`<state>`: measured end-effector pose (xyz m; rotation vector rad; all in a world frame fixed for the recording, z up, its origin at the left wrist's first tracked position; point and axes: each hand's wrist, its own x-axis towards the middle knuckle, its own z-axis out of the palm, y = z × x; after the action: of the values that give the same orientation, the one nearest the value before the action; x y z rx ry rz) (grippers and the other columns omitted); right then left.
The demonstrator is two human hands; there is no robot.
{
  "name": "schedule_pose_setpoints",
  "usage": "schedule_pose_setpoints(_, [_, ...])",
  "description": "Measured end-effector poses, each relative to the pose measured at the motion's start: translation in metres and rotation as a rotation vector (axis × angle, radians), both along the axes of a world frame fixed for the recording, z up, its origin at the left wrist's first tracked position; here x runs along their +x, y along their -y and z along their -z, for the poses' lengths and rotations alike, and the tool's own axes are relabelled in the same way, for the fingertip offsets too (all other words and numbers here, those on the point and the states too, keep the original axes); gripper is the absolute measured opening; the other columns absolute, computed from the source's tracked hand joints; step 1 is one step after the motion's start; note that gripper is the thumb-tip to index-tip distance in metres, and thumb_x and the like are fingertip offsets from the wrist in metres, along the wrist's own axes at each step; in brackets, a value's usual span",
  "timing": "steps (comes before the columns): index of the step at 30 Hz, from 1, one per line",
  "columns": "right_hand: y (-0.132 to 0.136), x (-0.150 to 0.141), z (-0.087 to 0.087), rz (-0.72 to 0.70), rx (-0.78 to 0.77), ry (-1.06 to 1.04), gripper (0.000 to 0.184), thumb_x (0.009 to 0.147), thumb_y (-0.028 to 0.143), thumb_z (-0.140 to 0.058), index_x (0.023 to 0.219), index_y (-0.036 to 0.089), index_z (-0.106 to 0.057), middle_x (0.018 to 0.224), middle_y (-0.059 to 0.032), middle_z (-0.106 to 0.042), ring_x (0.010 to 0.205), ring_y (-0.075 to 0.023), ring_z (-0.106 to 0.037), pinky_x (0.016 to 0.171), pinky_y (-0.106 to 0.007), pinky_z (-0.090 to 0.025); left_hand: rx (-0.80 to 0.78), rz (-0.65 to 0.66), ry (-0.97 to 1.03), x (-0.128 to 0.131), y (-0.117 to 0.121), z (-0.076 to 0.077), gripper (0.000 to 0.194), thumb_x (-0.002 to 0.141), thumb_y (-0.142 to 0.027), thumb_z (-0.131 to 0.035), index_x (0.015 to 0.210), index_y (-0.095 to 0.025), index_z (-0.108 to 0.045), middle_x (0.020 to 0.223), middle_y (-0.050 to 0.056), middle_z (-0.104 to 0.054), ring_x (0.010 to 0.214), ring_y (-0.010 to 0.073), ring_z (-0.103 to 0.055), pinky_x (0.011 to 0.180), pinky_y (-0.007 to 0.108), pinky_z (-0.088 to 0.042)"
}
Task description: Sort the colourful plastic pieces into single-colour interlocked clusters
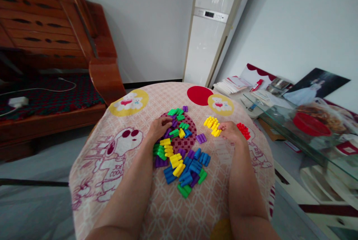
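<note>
My left hand (160, 127) reaches into the left side of a mixed pile, its fingers curled together over purple plastic blocks (167, 133). Whatever those fingers hold is hidden. On the right, my right hand (231, 132) pinches the near end of a group of yellow plastic blocks (212, 123). Green blocks (175, 112), more yellow blocks (176, 160) and blue blocks (192, 167) lie loosely between my forearms. A single purple block (201, 138) rests between the pile and the yellow group. Just beyond my right wrist sits a cluster of red blocks (243, 131).
A patterned cloth covers the round table (192, 210). To the right stands a glass-topped cabinet (282, 120) bearing papers, a red bowl (311, 123) and a photo. A wooden bench (103, 72) is at the left, and a tall white appliance (205, 42) stands behind.
</note>
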<state>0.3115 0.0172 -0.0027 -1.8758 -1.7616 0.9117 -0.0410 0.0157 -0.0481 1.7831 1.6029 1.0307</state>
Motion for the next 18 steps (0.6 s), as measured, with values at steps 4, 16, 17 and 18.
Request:
schedule_pose_setpoints(4, [-0.003,0.004,0.001,0.044,0.069,-0.015,0.024,0.060,0.008,-0.057,0.079,0.016,-0.069,0.057,0.0029,-0.065,0.051,-0.0116,-0.059,0.049,-0.017,-0.042,0.011,0.000,-0.005,0.000,-0.001,0.002,0.033,0.082,-0.031,-0.060,0.106,-0.017,-0.075,0.106,0.007,-0.077,0.091,0.0236,-0.071,0.088,0.036,-0.055])
schedule_pose_setpoints(16, [0.012,-0.006,-0.016,0.042,-0.248,0.185,0.011,0.076,0.015,-0.066,0.066,0.015,-0.061,0.046,0.0010,-0.059,0.042,-0.0119,-0.057,0.043,-0.019,-0.040,0.030,0.020,0.023,-0.002,-0.001,0.004,0.032,0.081,-0.034,-0.059,0.104,-0.019,-0.076,0.103,0.006,-0.078,0.087,0.0222,-0.071,0.085,0.035,-0.057])
schedule_pose_setpoints(17, [0.012,-0.008,-0.017,0.028,-0.251,0.188,0.014,0.076,0.018,-0.067,0.064,0.016,-0.059,0.046,0.0008,-0.059,0.043,-0.0125,-0.057,0.044,-0.020,-0.042,0.032,0.021,0.023,-0.002,-0.001,0.004,0.032,0.081,-0.034,-0.059,0.104,-0.019,-0.076,0.102,0.006,-0.078,0.087,0.0221,-0.071,0.085,0.034,-0.057])
schedule_pose_setpoints(18, [0.012,-0.010,-0.017,0.014,-0.251,0.190,0.018,0.077,0.020,-0.069,0.063,0.016,-0.058,0.047,0.0009,-0.059,0.044,-0.0132,-0.058,0.045,-0.021,-0.043,0.032,0.021,0.023,-0.002,-0.001,0.004,0.032,0.081,-0.034,-0.060,0.104,-0.019,-0.076,0.102,0.006,-0.078,0.086,0.0220,-0.071,0.085,0.034,-0.057])
